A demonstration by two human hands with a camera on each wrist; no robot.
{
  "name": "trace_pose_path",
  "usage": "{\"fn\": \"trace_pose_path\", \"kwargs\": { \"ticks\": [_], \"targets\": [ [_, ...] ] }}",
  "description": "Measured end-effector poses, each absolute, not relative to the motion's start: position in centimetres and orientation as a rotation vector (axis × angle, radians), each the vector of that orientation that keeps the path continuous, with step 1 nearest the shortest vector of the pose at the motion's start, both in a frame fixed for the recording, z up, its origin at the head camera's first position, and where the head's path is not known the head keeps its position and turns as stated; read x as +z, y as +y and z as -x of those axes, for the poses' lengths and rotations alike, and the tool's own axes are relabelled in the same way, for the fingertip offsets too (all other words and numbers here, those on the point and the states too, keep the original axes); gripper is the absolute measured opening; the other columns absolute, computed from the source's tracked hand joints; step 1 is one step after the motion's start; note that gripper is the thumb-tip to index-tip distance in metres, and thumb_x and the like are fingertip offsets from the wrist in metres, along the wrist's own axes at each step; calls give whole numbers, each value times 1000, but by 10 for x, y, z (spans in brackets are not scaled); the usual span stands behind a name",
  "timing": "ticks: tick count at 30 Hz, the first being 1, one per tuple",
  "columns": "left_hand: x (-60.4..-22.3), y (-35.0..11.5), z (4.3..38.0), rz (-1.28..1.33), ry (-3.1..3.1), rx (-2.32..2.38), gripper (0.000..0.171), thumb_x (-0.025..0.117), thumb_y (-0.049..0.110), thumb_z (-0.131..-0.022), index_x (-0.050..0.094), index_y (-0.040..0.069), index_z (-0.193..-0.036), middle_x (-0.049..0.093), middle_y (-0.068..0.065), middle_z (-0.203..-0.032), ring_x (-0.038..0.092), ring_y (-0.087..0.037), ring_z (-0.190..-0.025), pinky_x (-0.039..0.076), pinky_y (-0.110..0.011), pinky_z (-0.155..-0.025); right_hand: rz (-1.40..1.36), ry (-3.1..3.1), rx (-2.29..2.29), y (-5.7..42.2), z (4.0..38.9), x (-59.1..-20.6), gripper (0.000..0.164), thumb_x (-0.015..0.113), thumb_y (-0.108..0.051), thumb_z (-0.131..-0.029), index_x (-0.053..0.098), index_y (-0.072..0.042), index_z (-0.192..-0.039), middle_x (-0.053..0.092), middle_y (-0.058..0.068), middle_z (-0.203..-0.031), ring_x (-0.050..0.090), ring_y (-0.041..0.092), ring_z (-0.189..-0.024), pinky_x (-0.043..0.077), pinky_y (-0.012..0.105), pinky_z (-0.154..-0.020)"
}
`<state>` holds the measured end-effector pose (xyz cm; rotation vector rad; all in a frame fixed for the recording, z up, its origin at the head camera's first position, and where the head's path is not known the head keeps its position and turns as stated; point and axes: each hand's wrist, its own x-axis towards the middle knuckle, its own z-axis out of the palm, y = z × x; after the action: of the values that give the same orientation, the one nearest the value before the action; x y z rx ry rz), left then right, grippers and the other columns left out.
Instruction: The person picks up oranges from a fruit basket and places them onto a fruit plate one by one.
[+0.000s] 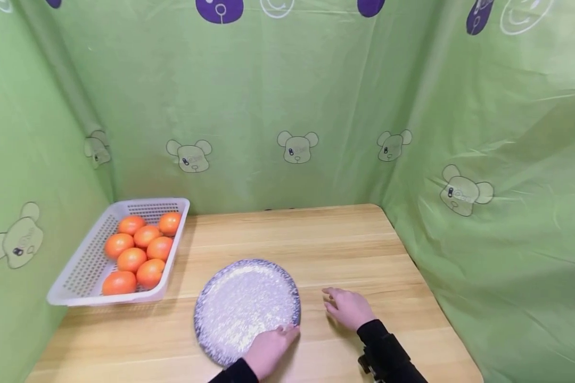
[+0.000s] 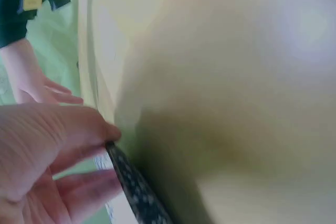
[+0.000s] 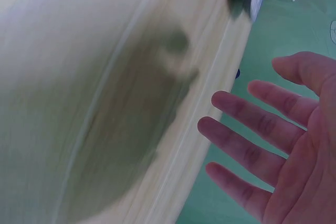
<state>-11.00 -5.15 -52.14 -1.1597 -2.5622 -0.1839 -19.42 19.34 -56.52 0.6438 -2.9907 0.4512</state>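
Observation:
A round speckled grey-and-white plate (image 1: 244, 303) with a dark rim is at the near middle of the wooden table. My left hand (image 1: 267, 352) holds it at its near right edge. In the left wrist view, the thumb lies on one side of the plate's dark rim (image 2: 135, 184) and the fingers on the other. To the right of the plate, my right hand (image 1: 350, 308) hovers over the table, apart from it. The right wrist view shows that hand's fingers (image 3: 257, 150) spread, with nothing in them.
At the left of the wooden table (image 1: 316, 239) stands a white perforated plastic basket (image 1: 83, 266). Several oranges (image 1: 131, 259) lie in it, mostly on its right side. Green curtains (image 1: 249, 96) with bear-head prints hang behind the table and along both sides.

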Motion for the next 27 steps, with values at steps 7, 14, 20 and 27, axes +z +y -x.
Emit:
{"fn": "trace_pose_path", "kwargs": {
  "ticks": [7, 14, 20, 27],
  "targets": [
    [-584, -31, 156, 1118, -2699, -195, 43, 66, 12, -76, 59, 19, -117, 68, -5, -90, 63, -15, -66, 48, -26, -51, -644, -2987, 440, 192, 195, -566, 34, 62, -26, -87, 62, -12, -117, 69, 4, -100, 66, 17, -84, 52, 35, -67],
    [-588, -25, 171, 1048, -2826, -202, 43, 61, 10, -82, 59, 21, -123, 67, -8, -104, 66, -18, -85, 53, -29, -63, -652, -3015, 443, 187, 196, -566, 34, 63, -25, -86, 62, -10, -116, 68, 6, -100, 65, 21, -87, 51, 39, -69],
    [-582, -35, 172, 1054, -2863, -344, 47, 65, 12, -79, 57, 15, -126, 61, -7, -119, 59, -18, -107, 50, -30, -83, -673, -3015, 470, 187, 196, -566, 35, 61, -25, -87, 62, -10, -118, 67, 6, -106, 65, 23, -91, 51, 40, -73],
    [-549, -103, 196, 781, -2799, -486, 43, 64, 12, -81, 57, 4, -123, 58, -14, -123, 56, -27, -111, 45, -39, -92, -595, -3049, 473, 199, 194, -564, 35, 62, -26, -87, 61, -11, -119, 65, 6, -112, 62, 25, -99, 50, 43, -79]
  ]
}}
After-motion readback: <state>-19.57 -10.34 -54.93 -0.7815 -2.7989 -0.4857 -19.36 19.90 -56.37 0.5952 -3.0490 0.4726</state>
